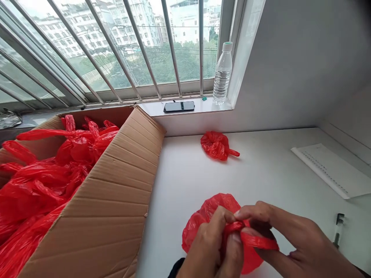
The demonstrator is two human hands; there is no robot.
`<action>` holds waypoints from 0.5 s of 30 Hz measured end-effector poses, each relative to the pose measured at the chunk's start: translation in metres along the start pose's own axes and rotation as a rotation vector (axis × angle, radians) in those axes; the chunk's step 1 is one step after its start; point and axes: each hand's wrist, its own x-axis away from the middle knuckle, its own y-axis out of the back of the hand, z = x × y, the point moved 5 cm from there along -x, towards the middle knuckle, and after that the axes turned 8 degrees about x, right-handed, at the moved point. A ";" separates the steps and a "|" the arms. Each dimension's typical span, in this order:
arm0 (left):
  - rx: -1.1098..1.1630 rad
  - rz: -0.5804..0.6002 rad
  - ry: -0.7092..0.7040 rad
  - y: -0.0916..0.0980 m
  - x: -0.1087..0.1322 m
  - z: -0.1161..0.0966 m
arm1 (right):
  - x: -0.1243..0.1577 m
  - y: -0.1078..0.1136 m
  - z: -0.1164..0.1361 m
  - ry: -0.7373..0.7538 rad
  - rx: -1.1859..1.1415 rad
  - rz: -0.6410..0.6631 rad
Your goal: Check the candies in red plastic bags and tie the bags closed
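Note:
A red plastic bag (pixel 199 222) rests on the white table at the lower middle, its body puffed out beyond my fingers. My left hand (pixel 213 247) pinches the bag's twisted neck between thumb and bent forefinger. From the right, my right hand (pixel 285 231) grips the same twisted part, with a loop of red plastic lying across its fingers. Where the two hands meet, the plastic is bunched like a knot, partly hidden by the fingertips. Farther back lies a second, smaller red bag (pixel 215 145), bundled up with a short tail to the right.
An open cardboard box (pixel 116 193) full of tied red bags (pixel 43 181) stands at the left. On the windowsill are a phone (pixel 179 107) and a water bottle (pixel 223 75). Paper sheets (pixel 336 166) and a pen (pixel 338 229) lie at the right. A wall closes the table's back.

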 end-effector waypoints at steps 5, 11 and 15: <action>0.196 0.077 0.056 0.003 -0.002 0.000 | 0.005 0.005 -0.004 -0.171 0.039 -0.122; 0.265 -0.015 0.135 0.022 -0.009 -0.002 | 0.014 0.018 -0.010 -0.312 0.075 -0.261; 0.412 -0.004 0.193 0.019 -0.019 -0.008 | 0.017 0.026 -0.008 -0.276 0.195 -0.287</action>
